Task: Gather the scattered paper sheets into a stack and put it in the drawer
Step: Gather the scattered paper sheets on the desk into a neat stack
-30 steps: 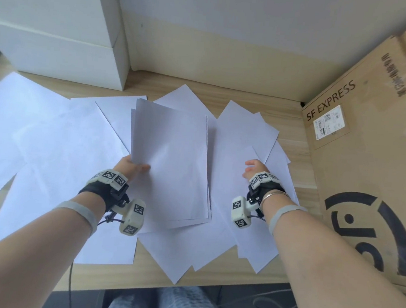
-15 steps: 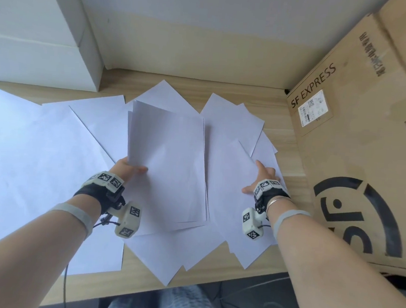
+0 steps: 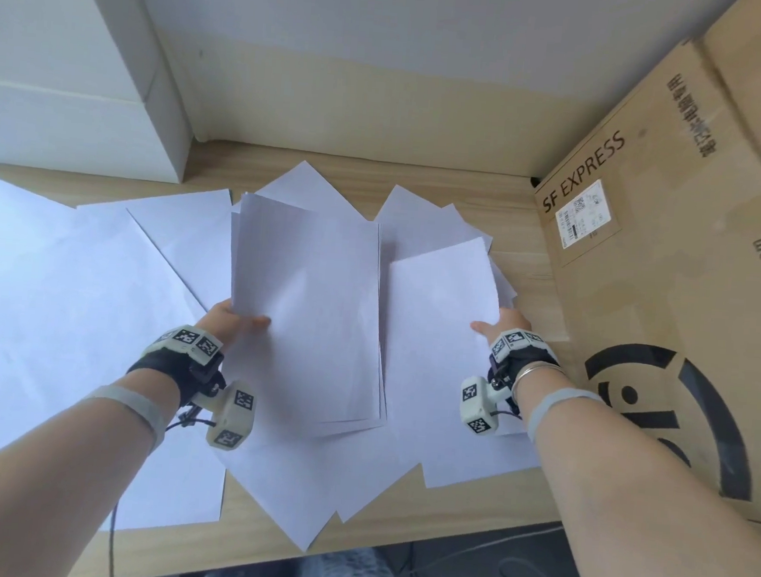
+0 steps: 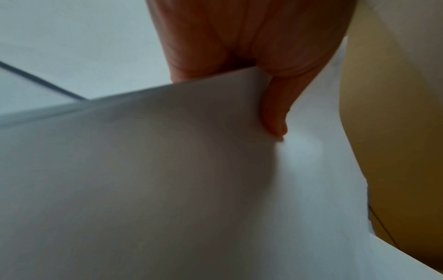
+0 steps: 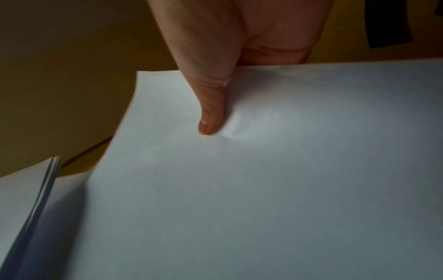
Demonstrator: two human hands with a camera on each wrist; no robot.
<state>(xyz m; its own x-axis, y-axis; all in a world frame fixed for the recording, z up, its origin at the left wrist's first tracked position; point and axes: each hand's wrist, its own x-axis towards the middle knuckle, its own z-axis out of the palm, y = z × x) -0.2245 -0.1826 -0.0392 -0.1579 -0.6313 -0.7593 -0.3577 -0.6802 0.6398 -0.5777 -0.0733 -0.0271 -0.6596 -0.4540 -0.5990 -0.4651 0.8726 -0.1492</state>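
Note:
White paper sheets [image 3: 73,291] lie scattered and overlapping across the wooden desk [image 3: 522,263]. My left hand [image 3: 230,322] pinches the left edge of a small stack of sheets [image 3: 308,310], lifted a little over the loose ones; its thumb [image 4: 275,113] lies on top of the stack [image 4: 167,170]. My right hand [image 3: 500,332] pinches the right edge of a single sheet [image 3: 444,320] beside the stack, thumb [image 5: 210,113] on top of that sheet [image 5: 287,170], the fingers hidden underneath. No drawer is in view.
A large SF Express cardboard box [image 3: 671,274] stands on the desk close to my right hand. A white cabinet [image 3: 67,81] sits at the back left against the wall. The desk's front edge [image 3: 396,531] runs above my knees.
My right hand has gone from lying on the sheets to pinching one sheet by its right edge and raising it. The left hand still holds the stack. The head view has shifted right.

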